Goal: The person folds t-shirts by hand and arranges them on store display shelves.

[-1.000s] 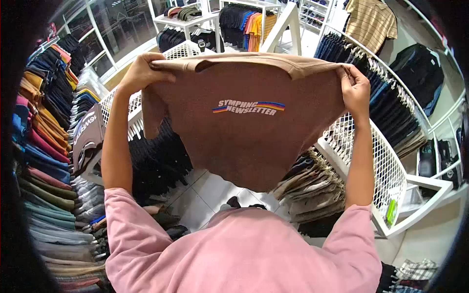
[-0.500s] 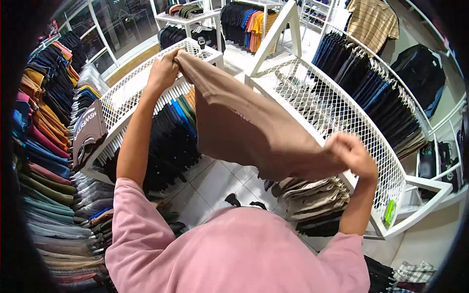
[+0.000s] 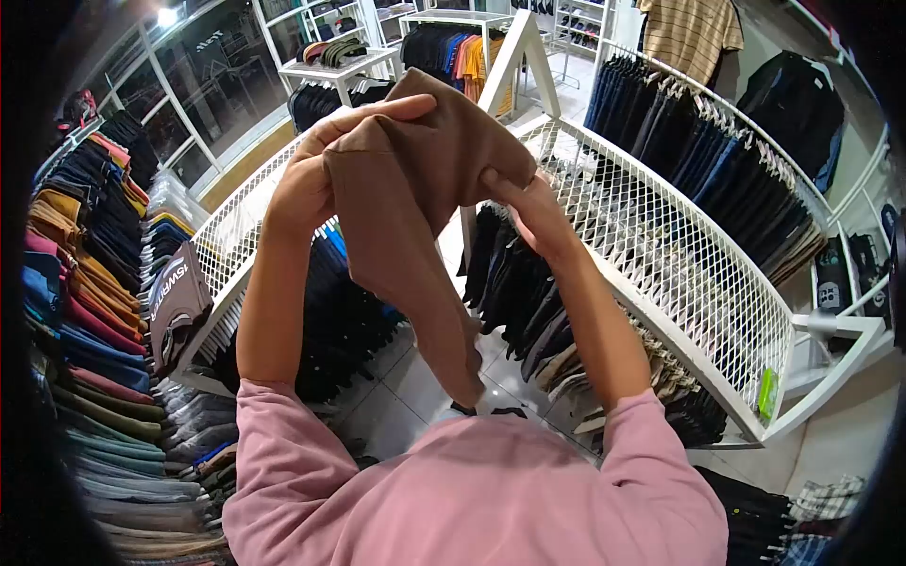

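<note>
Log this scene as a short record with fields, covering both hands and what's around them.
left hand: gripping brown shirt; hand at
right hand: pinching the same shirt; hand at
shirt state: bunched, lower part hanging down
right side: mesh rack, green item at its near end
left side: gray printed shirt
floor: pale tiles

"How's the light?"
"Bright indoors; the floor tiles [image 3: 382, 410] glare white, and a glow [image 3: 167, 17], perhaps a reflection, flares against dark windows [image 3: 222, 61]."
"Sharpness?"
"Mostly crisp. Wide-angle distortion bows the mesh rack [image 3: 675, 274]; black vignetting rounds the edges."
</note>
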Demonstrator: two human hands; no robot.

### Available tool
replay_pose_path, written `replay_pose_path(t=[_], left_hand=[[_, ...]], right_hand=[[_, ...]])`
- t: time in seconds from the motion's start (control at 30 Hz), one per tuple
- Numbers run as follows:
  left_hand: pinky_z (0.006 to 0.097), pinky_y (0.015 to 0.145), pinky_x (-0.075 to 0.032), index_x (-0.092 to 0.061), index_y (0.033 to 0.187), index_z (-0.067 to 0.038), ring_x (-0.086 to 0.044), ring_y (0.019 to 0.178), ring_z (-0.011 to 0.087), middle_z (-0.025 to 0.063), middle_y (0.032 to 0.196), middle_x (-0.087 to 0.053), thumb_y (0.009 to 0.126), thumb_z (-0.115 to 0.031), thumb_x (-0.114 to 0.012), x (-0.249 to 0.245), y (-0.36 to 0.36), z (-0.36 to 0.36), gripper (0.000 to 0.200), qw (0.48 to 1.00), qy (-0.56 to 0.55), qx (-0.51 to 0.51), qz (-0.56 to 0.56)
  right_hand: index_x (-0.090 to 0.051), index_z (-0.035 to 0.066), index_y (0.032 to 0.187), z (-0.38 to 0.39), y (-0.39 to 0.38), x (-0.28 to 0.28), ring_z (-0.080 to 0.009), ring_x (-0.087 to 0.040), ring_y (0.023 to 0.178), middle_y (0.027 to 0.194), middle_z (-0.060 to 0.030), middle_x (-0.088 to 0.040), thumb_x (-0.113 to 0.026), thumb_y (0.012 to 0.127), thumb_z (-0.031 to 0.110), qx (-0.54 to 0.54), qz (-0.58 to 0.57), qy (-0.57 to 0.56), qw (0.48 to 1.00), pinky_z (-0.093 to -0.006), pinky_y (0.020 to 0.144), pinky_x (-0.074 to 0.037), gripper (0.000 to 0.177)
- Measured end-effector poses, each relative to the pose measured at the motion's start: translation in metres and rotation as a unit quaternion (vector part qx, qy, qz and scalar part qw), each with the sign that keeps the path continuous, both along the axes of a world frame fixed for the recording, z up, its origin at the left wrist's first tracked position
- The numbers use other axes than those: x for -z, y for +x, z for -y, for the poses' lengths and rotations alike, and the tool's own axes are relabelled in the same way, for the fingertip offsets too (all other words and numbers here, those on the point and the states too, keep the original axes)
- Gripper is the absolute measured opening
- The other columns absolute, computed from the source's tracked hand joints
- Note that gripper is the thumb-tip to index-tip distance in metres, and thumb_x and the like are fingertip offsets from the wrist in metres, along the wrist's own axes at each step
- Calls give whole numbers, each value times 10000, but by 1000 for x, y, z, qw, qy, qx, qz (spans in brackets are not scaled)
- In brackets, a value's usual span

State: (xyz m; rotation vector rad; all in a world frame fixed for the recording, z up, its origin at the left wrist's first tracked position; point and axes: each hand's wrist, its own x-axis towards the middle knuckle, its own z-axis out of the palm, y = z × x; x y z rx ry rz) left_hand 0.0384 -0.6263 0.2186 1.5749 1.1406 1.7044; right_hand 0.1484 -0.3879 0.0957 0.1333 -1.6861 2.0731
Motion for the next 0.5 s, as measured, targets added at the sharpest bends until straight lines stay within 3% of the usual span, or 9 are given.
replay_pose_path(t=[0.07, 0.1, 0.17, 0.2, 0.23, 0.3, 0.37, 0.43, 0.5], left_hand=[[253, 920, -553, -513, 1430, 72, -670, 1090, 140, 142, 1281, -659, 974, -126, -584, 1, -11, 12, 502, 999, 5, -51, 11], [253, 920, -553, -513, 1430, 72, -670, 1090, 140, 142, 1281, -659, 974, -126, -584, 0, -18, 20, 502, 998, 6, -55, 12], [336, 1037, -512, -464, 1464, 73, -641, 1187, 222, 194, 1373, -602, 957, -129, -585, 0, -30, 37, 560, 988, 41, -15, 150], [411, 1133, -430, -450, 1465, 81, -581, 1280, 293, 228, 1422, -557, 948, -151, -593, 9, -44, 45, 585, 981, 75, -32, 178], [411, 1133, -430, -450, 1465, 81, -581, 1280, 293, 228, 1422, -557, 948, -151, -593, 20, -49, 46, 585, 980, 75, -34, 181], [414, 1161, -385, -484, 1437, 69, -555, 1299, 289, 217, 1381, -582, 941, -247, -648, 42, -56, 48, 610, 966, 58, -236, 92], [381, 1126, -391, -520, 1415, 28, -539, 1273, 241, 163, 1336, -606, 847, -373, -812, 78, -64, 50, 754, 914, -116, -388, 9], [387, 1116, -397, -524, 1419, 15, -538, 1269, 229, 130, 1343, -611, 872, -330, -807, 111, -57, 39, 705, 928, -166, -323, 85], [371, 1092, -421, -545, 1402, 5, -563, 1232, 211, 108, 1316, -630, 893, -312, -792, 112, -46, 11, 648, 948, -136, -274, 83]], right_hand=[[-559, -2, 1349, 5, -24, 4, -166, -595, 1201, 1285, -72, -649, -747, 944, 234, -13, -78, -83, 993, -398, 1031, -468, 505], [-609, -6, 1272, 13, -22, -11, -158, -636, 1119, 1197, -60, -686, -726, 956, 177, -14, -98, -124, 987, -361, 1000, -491, 383], [-645, 6, 1230, 14, -32, -23, -149, -662, 1055, 1141, -58, -706, -720, 962, 192, 55, -69, -55, 995, -329, 930, -527, 334], [-702, -4, 1151, 21, -34, -34, -117, -669, 955, 1037, -53, -732, -712, 955, 125, 77, -89, -43, 992, -283, 868, -528, 234], [-702, -4, 1151, 27, -36, -43, -117, -669, 955, 1037, -53, -732, -712, 955, 125, 75, -86, -44, 993, -283, 868, -528, 234], [-711, 6, 1137, 36, -39, -55, -112, -671, 940, 1030, -50, -733, -712, 947, 95, 85, -115, 0, 990, -275, 861, -528, 210], [-715, 2, 1113, 40, -41, -57, -114, -675, 935, 1040, -45, -737, -720, 930, 62, 71, -95, -36, 992, -265, 866, -526, 193], [-715, -3, 1096, 37, -40, -54, -114, -677, 948, 1047, -42, -741, -716, 922, 25, 77, -114, 19, 990, -269, 884, -528, 176], [-712, -12, 1098, 31, -32, -51, -114, -674, 958, 1064, -46, -742, -698, 926, -2, 87, -77, 8, 993, -266, 895, -524, 173]])
